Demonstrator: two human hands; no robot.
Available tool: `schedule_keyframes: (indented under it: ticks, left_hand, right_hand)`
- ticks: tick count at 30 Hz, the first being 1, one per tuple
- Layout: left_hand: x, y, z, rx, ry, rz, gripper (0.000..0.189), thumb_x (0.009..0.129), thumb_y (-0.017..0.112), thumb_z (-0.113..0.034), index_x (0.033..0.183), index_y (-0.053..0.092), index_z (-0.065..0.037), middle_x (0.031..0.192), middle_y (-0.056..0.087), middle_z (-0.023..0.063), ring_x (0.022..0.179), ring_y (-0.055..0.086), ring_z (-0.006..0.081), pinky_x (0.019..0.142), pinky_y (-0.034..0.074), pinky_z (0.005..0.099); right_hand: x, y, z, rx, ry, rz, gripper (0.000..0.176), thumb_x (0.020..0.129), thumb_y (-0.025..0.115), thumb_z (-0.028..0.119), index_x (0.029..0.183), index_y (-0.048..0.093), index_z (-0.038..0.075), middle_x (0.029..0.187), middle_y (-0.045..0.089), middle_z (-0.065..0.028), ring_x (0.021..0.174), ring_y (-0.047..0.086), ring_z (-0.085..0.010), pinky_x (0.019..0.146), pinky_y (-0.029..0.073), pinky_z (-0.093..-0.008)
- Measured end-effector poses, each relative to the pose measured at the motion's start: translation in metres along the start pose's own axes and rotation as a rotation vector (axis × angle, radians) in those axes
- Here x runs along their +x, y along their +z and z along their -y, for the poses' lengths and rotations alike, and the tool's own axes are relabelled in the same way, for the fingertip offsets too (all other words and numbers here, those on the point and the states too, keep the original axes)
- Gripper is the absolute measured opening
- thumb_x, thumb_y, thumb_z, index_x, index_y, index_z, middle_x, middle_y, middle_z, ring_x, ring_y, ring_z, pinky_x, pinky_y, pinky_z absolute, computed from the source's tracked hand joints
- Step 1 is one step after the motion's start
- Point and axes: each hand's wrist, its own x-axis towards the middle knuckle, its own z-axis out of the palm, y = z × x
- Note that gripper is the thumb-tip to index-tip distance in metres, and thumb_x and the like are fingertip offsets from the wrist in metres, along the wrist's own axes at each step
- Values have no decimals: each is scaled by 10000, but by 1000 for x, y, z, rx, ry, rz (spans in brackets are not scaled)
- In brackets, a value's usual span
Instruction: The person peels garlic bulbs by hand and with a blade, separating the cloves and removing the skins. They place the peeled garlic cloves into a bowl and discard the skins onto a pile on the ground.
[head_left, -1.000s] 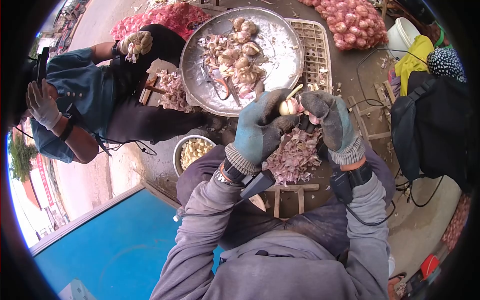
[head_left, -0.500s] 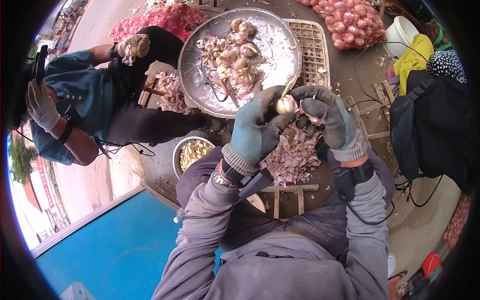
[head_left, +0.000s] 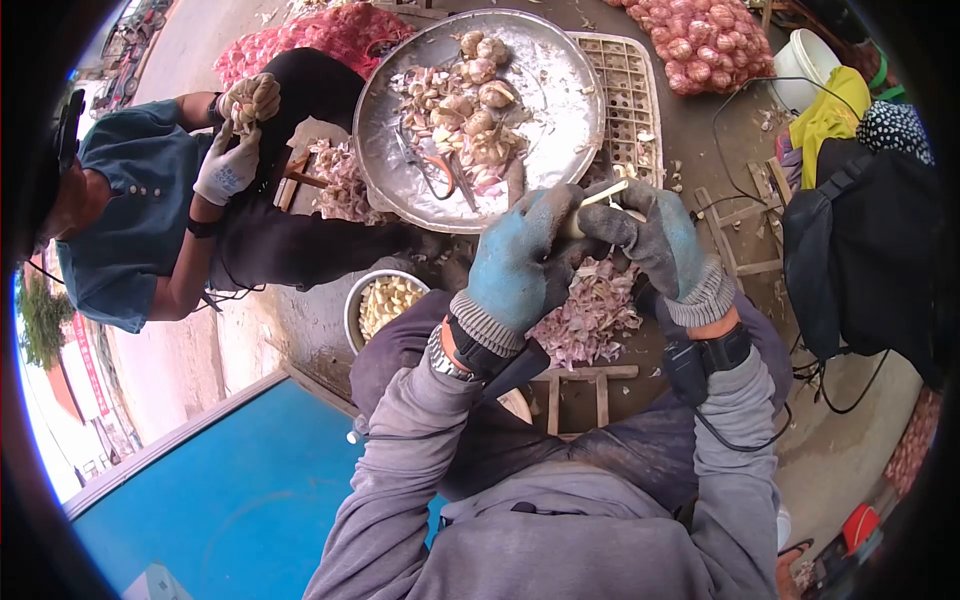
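My left hand (head_left: 518,265), in a blue and dark work glove, is closed around a garlic bulb (head_left: 573,226), which the fingers mostly hide. My right hand (head_left: 658,240), gloved alike, meets it from the other side with its fingers closed on the bulb. A pale stem (head_left: 606,192) sticks up between the hands. Just beyond them, a round metal tray (head_left: 560,110) holds garlic bulbs (head_left: 480,122), loose skins and orange-handled scissors (head_left: 440,172). Below the hands lies a heap of pinkish garlic skins (head_left: 590,315).
A bowl of peeled cloves (head_left: 388,305) stands by my left knee. Another person (head_left: 150,200) in gloves sits at left, handling garlic. Mesh sacks of garlic (head_left: 700,45), a plastic crate (head_left: 635,100), a white bucket (head_left: 805,70) and a black bag (head_left: 860,260) surround the tray.
My hands have drawn closer together and now cover most of the bulb; its stem has tilted to the right. The other person's lower hand has come away from the head to meet the other hand.
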Motion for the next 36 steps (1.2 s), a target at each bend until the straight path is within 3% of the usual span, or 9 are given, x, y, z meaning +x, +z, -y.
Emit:
schedule_keyframes:
  ticks: [8, 11, 13, 16, 20, 22, 27, 32, 36]
  left_hand:
    - [-1, 1, -3, -99, -102, 9, 386, 807, 793, 32, 1170, 665, 4, 991, 711, 138, 950, 698, 174, 892, 537, 317]
    - [0, 1, 1, -97, -42, -15, 419, 825, 772, 48, 1225, 652, 23, 1038, 713, 122, 1021, 674, 156, 952, 517, 310]
    - [0, 3, 2, -310, -164, -30, 464, 844, 757, 60, 1287, 623, 42, 1127, 693, 104, 1077, 651, 153, 989, 505, 304]
    - [1, 8, 8, -337, -90, -121, 422, 794, 826, -58, 1184, 668, -36, 1014, 711, 168, 911, 726, 271, 814, 552, 353]
    - [2, 11, 6, -534, -199, -132, 426, 800, 807, -28, 1201, 662, -32, 1016, 707, 170, 928, 720, 260, 832, 546, 335]
    - [2, 12, 12, -295, -78, -117, 418, 805, 791, -2, 1200, 656, -14, 1039, 703, 160, 947, 712, 236, 842, 543, 317]
    - [0, 13, 11, -248, -32, -61, 435, 834, 767, 15, 1247, 629, 5, 1082, 698, 110, 962, 684, 169, 886, 528, 292]
    - [7, -3, -13, -784, -391, -41, 462, 898, 711, -17, 1335, 576, 47, 1144, 687, 106, 976, 657, 174, 824, 549, 311]
    - [7, 2, -10, -656, -289, -62, 508, 900, 700, -2, 1382, 547, 44, 1172, 677, 93, 1021, 646, 167, 841, 548, 313]
  right_hand:
    - [-7, 9, -6, -73, -159, -107, 334, 975, 702, 290, 1081, 712, -26, 890, 689, -51, 691, 632, -79, 571, 495, -231]
    - [-7, 8, -4, -57, -175, -76, 322, 984, 674, 262, 1111, 708, -33, 898, 692, -55, 685, 637, -84, 559, 496, -238]
    - [-7, 8, 0, -51, -142, -80, 323, 990, 660, 254, 1148, 707, -24, 904, 692, -48, 683, 639, -84, 561, 498, -227]
    - [-7, 8, 0, -15, -130, -89, 337, 997, 645, 254, 1194, 696, -15, 908, 692, -41, 689, 637, -75, 562, 500, -220]
    - [-7, 10, -3, 127, -174, -72, 335, 980, 678, 259, 1188, 694, -3, 892, 693, -34, 697, 639, -66, 551, 491, -205]
    - [-5, 16, -4, 40, -134, -147, 312, 953, 720, 264, 1136, 699, 11, 885, 697, -30, 696, 639, -64, 542, 482, -188]
    - [-3, 14, -15, 155, -161, -187, 260, 928, 754, 268, 1044, 696, 43, 832, 685, -12, 640, 615, -58, 517, 460, -180]
    - [-6, 4, -15, 498, -153, -50, 276, 890, 724, 250, 1067, 662, 49, 815, 685, -34, 619, 621, -92, 512, 448, -203]
    - [-3, -2, -24, 471, -135, -12, 353, 848, 743, 234, 1119, 638, 32, 854, 685, -55, 669, 610, -93, 545, 460, -210]
